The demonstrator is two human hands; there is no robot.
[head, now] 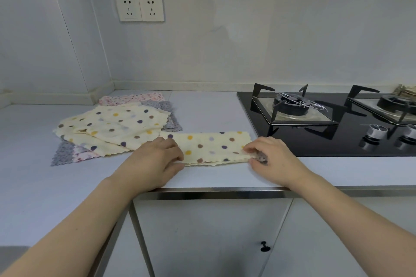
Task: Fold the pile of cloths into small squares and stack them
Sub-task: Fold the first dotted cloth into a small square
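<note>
A cream cloth with coloured dots (209, 147) lies folded into a long strip on the counter near the front edge. My left hand (155, 159) pinches its left end between thumb and fingers. My right hand (267, 155) pinches the right end, fingers curled round the near corner. Behind and to the left lies the pile of cloths (112, 126): a second cream dotted cloth on top, with grey (62, 155) and pink (132, 98) patterned cloths spread under it.
A black gas hob (326, 119) with two burners and knobs fills the counter's right side, just beyond my right hand. The counter's metal front edge (213, 193) runs below my wrists. Two wall sockets (139, 8) sit above the pile.
</note>
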